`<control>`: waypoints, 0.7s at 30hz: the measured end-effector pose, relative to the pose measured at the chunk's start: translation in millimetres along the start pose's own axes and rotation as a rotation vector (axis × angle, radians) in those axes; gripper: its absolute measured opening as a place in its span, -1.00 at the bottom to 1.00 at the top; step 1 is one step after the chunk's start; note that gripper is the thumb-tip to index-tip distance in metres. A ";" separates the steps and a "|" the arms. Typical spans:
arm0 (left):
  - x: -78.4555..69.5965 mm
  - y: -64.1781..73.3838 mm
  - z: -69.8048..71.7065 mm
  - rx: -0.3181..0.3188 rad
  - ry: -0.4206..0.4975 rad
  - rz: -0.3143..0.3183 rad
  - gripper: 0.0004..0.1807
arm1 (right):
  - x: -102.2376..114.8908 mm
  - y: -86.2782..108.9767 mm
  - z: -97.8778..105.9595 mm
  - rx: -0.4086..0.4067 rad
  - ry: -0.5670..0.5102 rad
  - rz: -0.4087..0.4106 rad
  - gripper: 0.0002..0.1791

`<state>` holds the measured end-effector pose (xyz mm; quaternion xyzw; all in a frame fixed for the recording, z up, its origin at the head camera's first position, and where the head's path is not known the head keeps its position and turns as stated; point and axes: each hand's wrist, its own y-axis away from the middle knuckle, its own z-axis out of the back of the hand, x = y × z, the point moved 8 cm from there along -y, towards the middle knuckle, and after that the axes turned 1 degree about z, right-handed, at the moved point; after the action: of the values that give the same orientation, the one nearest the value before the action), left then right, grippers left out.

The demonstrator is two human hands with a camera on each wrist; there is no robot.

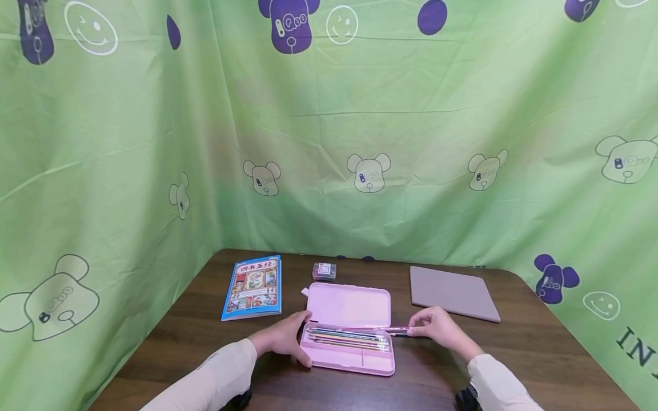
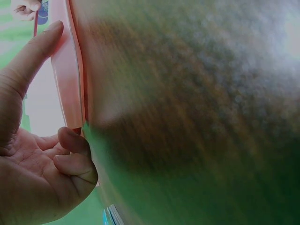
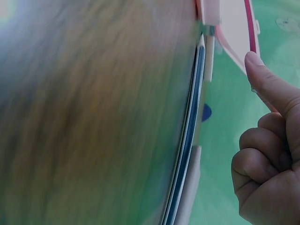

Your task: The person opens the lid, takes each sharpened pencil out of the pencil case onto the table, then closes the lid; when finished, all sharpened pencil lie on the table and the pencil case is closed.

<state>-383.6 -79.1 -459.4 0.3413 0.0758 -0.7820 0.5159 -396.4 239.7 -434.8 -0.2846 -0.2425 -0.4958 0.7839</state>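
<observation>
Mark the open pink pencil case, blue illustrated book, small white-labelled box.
Open pink pencil case (image 1: 349, 306): head view, inner lid.
Blue illustrated book (image 1: 254, 287): head view, front cover.
Small white-labelled box (image 1: 324, 269): head view, white label.

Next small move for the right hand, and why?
Probably ease the held pencil left and lower it into the pencil case. The right hand pinches it near one end, that end sticks out past the case's right side, the other pencils lie lengthwise inside, and the left hand grips the case's left end.
</observation>
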 end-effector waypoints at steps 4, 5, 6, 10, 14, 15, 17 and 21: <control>1.9 -1.1 -0.5 0.001 -0.004 0.003 0.11 | -6.9 7.6 9.1 -0.003 0.014 -0.005 -0.84; 2.1 -1.1 -0.6 0.001 -0.004 0.003 0.11 | -8.6 9.8 11.6 -0.004 0.018 -0.005 -0.83; 2.0 -0.9 -0.7 0.001 -0.004 0.004 0.11 | -10.5 12.1 14.3 -0.006 0.022 -0.008 -0.83; 1.0 0.2 -0.6 -0.001 0.001 0.006 0.12 | -18.9 21.6 27.1 -0.023 0.040 -0.015 -0.81; -0.1 1.0 0.1 -0.002 0.005 0.003 0.12 | -27.0 30.5 39.3 -0.034 0.039 -0.012 -0.81; -0.4 0.9 0.2 -0.003 0.004 0.001 0.12 | -28.9 32.8 41.9 -0.035 0.037 -0.010 -0.82; -0.6 1.0 0.3 -0.002 0.004 0.000 0.12 | -32.3 37.6 46.6 -0.037 0.038 -0.007 -0.84; 0.4 1.1 0.2 0.000 0.004 0.004 0.12 | -40.6 46.9 53.0 -0.032 0.032 -0.017 -0.84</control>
<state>-382.8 -80.0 -459.3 0.3431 0.0759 -0.7803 0.5174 -374.6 318.3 -433.2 -0.2872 -0.2246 -0.5107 0.7787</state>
